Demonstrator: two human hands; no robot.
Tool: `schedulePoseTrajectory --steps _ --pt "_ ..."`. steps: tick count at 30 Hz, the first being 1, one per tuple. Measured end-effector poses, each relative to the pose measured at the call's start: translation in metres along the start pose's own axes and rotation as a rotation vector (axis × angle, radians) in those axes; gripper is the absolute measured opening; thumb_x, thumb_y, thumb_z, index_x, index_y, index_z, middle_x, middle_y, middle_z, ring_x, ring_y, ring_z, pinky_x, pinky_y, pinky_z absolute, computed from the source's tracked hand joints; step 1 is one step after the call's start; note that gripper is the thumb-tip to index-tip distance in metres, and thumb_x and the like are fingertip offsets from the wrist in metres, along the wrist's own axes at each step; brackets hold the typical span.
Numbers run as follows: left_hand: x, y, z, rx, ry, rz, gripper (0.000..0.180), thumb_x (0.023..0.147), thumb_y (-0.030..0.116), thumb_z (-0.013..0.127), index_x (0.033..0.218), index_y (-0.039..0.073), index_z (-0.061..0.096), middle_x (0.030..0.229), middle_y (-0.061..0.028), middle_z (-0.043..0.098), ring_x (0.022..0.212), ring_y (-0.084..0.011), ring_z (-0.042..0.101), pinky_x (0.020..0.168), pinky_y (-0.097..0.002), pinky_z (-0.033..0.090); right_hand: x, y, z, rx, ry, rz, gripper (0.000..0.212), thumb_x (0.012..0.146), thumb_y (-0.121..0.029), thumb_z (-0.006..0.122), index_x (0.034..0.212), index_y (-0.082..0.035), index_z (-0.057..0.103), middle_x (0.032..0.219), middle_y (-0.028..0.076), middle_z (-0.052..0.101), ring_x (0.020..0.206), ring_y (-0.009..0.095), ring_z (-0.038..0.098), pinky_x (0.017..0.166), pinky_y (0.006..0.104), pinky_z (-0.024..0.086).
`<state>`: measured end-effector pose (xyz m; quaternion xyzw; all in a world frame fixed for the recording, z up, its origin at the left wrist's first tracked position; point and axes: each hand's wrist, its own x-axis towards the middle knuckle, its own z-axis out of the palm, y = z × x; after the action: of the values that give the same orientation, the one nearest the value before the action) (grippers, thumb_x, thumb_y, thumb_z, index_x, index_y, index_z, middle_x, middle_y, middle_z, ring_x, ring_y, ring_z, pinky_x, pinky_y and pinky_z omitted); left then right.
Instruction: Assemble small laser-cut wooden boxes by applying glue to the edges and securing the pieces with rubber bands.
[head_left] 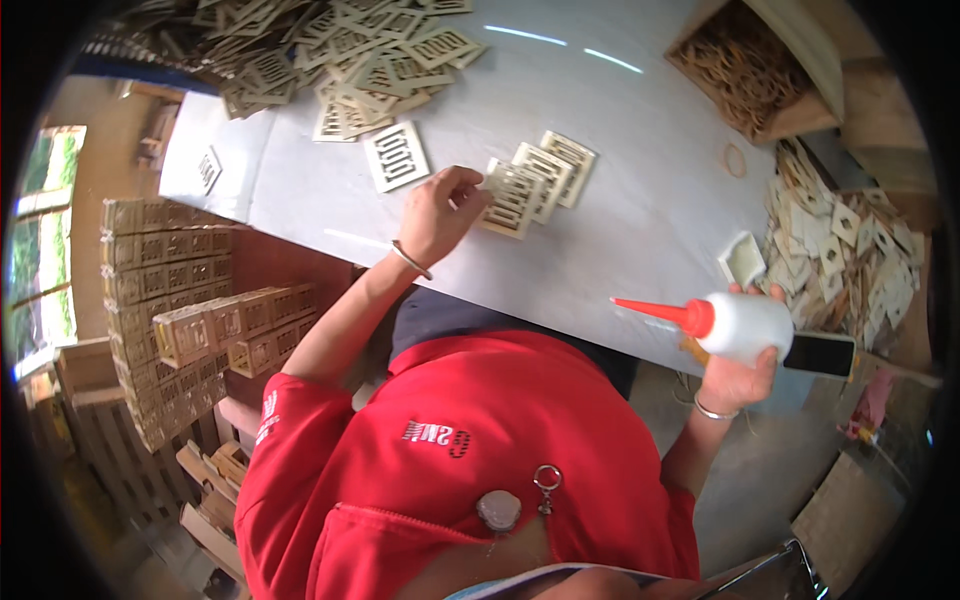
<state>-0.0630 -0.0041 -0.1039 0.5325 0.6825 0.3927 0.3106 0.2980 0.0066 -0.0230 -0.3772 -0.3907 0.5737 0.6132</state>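
Head view: squeeze bottle (752, 328) in the right grip (738, 380), left grip (440, 212) at fanned panels

Three slotted wooden panels (537, 185) lie overlapped in a fan on the pale surface (640, 190); this fan is the landmark below. At its left edge the left grip is bent inward, thumb and fingertips meeting the nearest panel; the fingers hide the contact, so I cannot tell whether they pinch that panel or merely touch it.

Right of the fan and closer to the person, the right grip is clasped around the white squeeze bottle, which lies nearly level, its red nozzle (650, 308) pointing left. A flat dark-screened device (818, 357) is just beyond that grip, farther right of the fan.

Left of the fan, just beside the left grip, lies a single slotted panel (397, 157); beyond it, farther from the person, is a heap of similar panels (385, 70). Right of the fan are a loose rubber band (727, 158), a shallow white dish (741, 260) and a pile of diamond-holed pieces (840, 240). Beyond that band, an open container (800, 45) holds many rubber bands (740, 70).
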Motion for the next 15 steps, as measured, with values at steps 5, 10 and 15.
schedulePoseTrajectory --steps 5,10,15 --pt "0.007 -0.025 -0.038 0.375 0.272 0.055 0.018 0.079 0.015 0.066 0.092 0.004 0.061 0.083 -0.0116 0.057 0.071 -0.0280 0.058 0.067 -0.0376 0.046 0.004 0.002 -0.013 -0.009 0.008 0.001 0.075 0.076 -0.040 0.060 0.134 0.001 0.034 0.120 0.018 0.048 0.112 0.037 0.049 0.099 0.0469 0.036" --pt "0.017 -0.041 -0.078 0.518 0.337 0.293 0.018 0.080 0.019 0.066 0.086 0.003 0.058 0.087 -0.0127 0.058 0.082 -0.0320 0.056 0.072 -0.0394 0.045 0.008 0.007 -0.016 0.003 0.036 0.016 0.074 0.077 -0.039 0.059 0.134 0.001 0.033 0.120 0.018 0.049 0.113 0.037 0.048 0.100 0.0467 0.035" --pt "0.029 -0.024 -0.069 0.831 0.184 -0.162 0.074 0.070 0.062 0.064 0.097 -0.006 0.053 0.094 -0.0215 0.058 0.089 -0.0343 0.059 0.074 -0.0402 0.049 0.008 0.015 -0.004 0.009 0.017 0.042 0.074 0.078 -0.039 0.058 0.135 0.001 0.033 0.119 0.017 0.049 0.114 0.036 0.048 0.102 0.0466 0.034"
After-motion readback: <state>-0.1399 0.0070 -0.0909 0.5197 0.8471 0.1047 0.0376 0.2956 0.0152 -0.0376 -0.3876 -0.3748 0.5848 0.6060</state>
